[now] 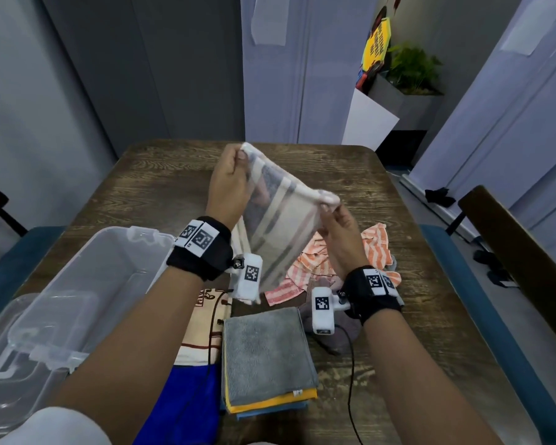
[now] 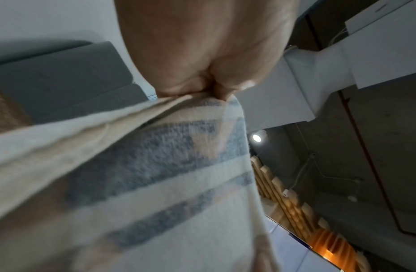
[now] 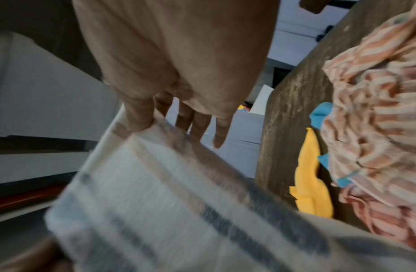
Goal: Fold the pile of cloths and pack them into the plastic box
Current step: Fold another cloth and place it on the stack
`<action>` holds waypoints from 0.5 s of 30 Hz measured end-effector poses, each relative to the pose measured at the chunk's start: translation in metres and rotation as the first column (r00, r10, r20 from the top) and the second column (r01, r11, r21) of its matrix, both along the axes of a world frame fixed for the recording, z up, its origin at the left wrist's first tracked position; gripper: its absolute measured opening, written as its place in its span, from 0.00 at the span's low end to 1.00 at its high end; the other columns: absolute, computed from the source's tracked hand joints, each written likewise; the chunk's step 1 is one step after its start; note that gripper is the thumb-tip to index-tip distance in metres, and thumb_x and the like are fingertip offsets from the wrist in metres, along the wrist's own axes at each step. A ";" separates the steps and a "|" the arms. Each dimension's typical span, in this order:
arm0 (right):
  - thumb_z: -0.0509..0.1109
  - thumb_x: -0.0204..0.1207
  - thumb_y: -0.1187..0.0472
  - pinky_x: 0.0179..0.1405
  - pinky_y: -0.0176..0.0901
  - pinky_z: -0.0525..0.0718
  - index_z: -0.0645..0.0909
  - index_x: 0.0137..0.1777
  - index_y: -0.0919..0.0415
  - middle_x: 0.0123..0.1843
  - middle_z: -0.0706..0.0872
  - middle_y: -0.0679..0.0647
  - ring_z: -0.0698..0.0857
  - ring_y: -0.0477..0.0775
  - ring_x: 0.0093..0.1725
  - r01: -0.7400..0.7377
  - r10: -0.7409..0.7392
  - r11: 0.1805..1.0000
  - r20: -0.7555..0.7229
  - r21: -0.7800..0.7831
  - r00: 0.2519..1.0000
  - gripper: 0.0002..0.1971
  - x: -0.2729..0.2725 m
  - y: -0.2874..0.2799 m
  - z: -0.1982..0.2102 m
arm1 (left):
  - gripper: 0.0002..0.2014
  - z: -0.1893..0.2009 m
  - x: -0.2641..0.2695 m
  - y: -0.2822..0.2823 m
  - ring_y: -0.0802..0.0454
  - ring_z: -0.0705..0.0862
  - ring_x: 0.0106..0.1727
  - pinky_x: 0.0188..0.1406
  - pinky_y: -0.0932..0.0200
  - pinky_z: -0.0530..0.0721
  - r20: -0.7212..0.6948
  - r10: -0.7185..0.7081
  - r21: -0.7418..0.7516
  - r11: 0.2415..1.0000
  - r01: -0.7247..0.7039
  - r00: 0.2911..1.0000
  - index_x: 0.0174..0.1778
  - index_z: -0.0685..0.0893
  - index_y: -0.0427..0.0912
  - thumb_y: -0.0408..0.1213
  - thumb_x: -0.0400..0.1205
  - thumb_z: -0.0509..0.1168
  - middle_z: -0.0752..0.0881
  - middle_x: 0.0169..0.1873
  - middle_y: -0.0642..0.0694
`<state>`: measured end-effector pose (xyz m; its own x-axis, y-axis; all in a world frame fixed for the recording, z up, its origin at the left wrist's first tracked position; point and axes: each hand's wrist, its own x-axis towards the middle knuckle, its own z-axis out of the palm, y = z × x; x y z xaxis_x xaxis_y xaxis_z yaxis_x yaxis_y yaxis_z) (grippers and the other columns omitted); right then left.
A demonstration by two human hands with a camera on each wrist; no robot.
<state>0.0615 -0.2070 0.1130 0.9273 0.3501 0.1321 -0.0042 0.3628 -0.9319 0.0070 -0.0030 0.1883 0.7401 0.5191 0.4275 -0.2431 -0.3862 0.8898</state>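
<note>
On the wooden table (image 1: 414, 194) the clear plastic box (image 1: 77, 284) stands open at the left, its near end cut off by the left forearm. Above mid-table the grey-striped cloth (image 1: 280, 220) hangs blurred, screening part of the orange-striped pile (image 1: 321, 261). The left hand (image 1: 230, 184) is clamped on its far corner, and the right hand (image 1: 341, 232) pinches the near one under the thumb with the other fingers straighter. On the cream cloth (image 1: 203, 316) beside the folded stack (image 1: 267, 351), brown lettering is half covered and cannot be read.
</note>
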 end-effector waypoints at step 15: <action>0.69 0.84 0.56 0.47 0.56 0.78 0.85 0.56 0.56 0.50 0.85 0.57 0.79 0.57 0.48 0.117 -0.086 0.988 0.272 -0.102 0.958 0.06 0.005 0.005 0.045 | 0.11 -0.029 -0.011 0.004 0.61 0.72 0.32 0.30 0.69 0.67 -0.103 0.371 0.061 0.929 -0.366 0.923 0.51 0.75 0.43 0.39 0.93 0.48 0.74 0.32 0.55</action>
<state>0.0660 -0.2020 0.1576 0.8955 0.2835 0.3431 0.2810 0.2377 -0.9298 -0.0038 0.0013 0.1593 0.5437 0.7485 0.3796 0.0221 -0.4649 0.8851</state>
